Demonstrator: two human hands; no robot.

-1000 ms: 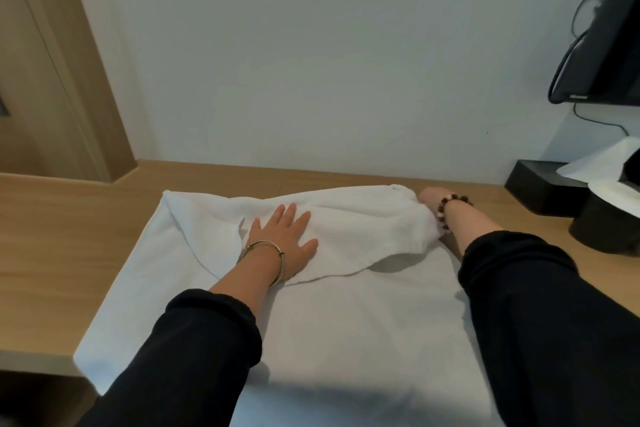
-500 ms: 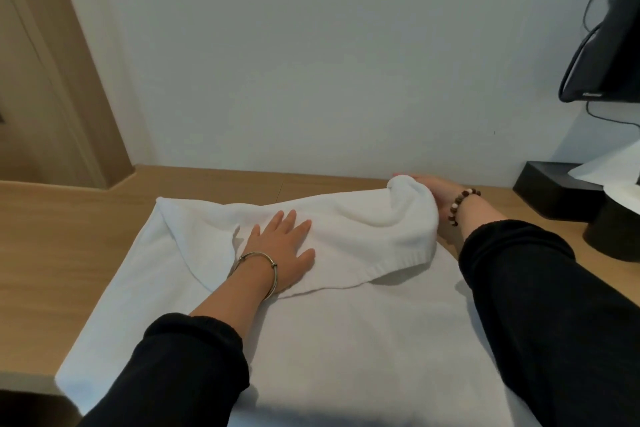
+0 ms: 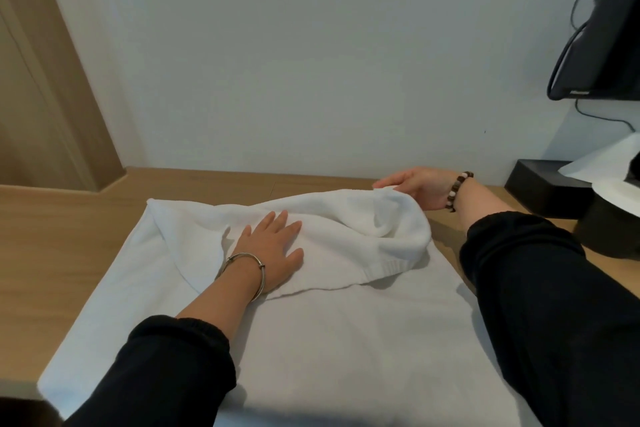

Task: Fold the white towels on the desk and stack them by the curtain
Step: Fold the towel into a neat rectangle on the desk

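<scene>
A large white towel (image 3: 346, 340) lies spread over the wooden desk (image 3: 62, 239). Its far part (image 3: 346, 236) is folded back toward me in a loose, bunched flap. My left hand (image 3: 273, 250), with a metal bangle on the wrist, lies flat with fingers spread on that flap and presses it down. My right hand (image 3: 420, 187), with a bead bracelet, grips the flap's far right corner and holds it slightly above the desk near the wall. Both arms wear black sleeves.
A black box (image 3: 543, 184) with white tissue (image 3: 602, 163) stands at the right, with a dark round container (image 3: 613, 229) beside it. Above hangs a black screen (image 3: 609, 38) with cables. A wooden panel (image 3: 45, 80) stands at the left. No curtain shows.
My right hand has carried the towel's corner up and away toward the wall and to the right, pulling the flap out. My left hand has stayed flat on the flap.
</scene>
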